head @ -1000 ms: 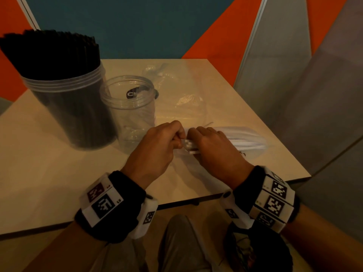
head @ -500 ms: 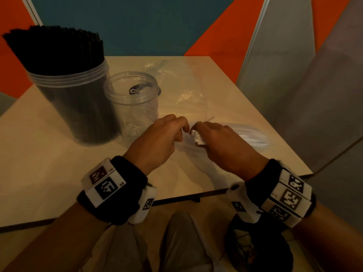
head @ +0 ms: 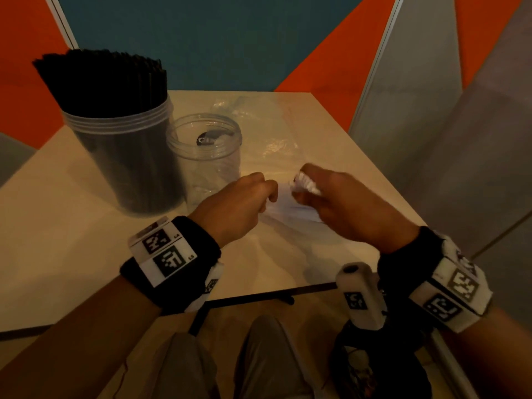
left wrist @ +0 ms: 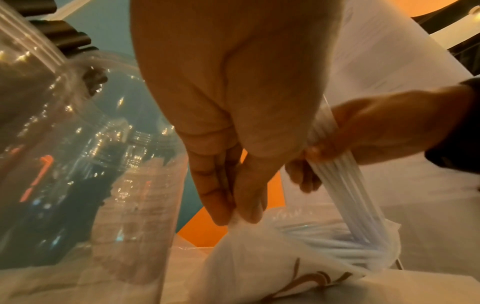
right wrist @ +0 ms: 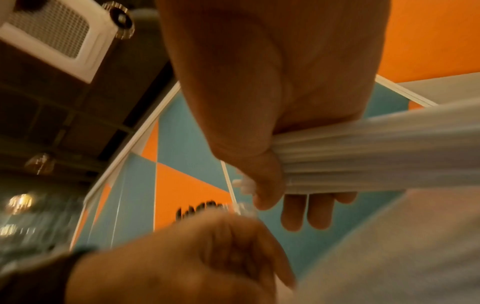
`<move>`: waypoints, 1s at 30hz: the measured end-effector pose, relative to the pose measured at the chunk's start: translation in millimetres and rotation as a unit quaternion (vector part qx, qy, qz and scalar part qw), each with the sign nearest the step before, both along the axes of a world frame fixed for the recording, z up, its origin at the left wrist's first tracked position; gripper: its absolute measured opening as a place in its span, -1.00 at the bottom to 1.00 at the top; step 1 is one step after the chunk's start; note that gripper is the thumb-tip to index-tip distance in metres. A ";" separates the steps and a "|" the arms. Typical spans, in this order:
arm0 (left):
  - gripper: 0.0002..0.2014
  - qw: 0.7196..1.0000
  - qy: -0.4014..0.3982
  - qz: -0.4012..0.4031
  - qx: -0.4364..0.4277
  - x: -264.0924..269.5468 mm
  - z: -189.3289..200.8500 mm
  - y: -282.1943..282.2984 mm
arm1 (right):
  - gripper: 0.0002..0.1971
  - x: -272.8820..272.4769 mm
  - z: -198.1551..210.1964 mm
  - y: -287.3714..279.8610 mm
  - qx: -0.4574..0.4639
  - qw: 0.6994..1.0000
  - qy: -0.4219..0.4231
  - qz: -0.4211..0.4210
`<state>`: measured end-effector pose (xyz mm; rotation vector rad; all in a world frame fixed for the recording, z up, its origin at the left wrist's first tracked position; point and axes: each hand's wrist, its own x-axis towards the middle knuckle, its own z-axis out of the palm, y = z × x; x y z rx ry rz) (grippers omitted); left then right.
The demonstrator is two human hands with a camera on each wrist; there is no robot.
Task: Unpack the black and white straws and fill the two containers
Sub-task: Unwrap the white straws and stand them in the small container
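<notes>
Far left of both grips: container of black straws, upright on the bench. Just left of the left grip: empty clear container. Left grip pinched on the plastic bag. Right grip clamped round the white straws, lifted partway out of the bag.
</notes>
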<state>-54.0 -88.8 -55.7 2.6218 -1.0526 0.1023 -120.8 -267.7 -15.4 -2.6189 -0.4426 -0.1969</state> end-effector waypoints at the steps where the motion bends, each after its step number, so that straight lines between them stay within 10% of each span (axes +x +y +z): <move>1: -0.69 1.000 0.004 0.002 0.017 0.4 -1.5 1.0 | -0.98 -0.6 7.7 -0.9 0.044 0.999 -0.009 0.009; 8: -0.77 0.993 0.044 0.010 0.110 -6.8 -0.8 5.9 | -0.95 -5.7 51.9 4.0 0.346 0.937 -0.054 0.010; 15: -0.92 0.952 -0.217 0.051 -0.211 -27.8 61.5 45.4 | -0.89 19.2 94.6 19.2 0.498 0.831 -0.228 0.100; 19: -0.68 0.953 -0.193 0.153 -0.177 -3.6 65.8 70.0 | -0.87 47.9 118.1 55.3 0.572 0.761 -0.278 0.128; 30: -0.55 0.945 -0.076 0.182 -0.259 8.2 55.5 72.0 | -0.94 95.0 66.7 105.9 0.577 0.807 -0.112 0.065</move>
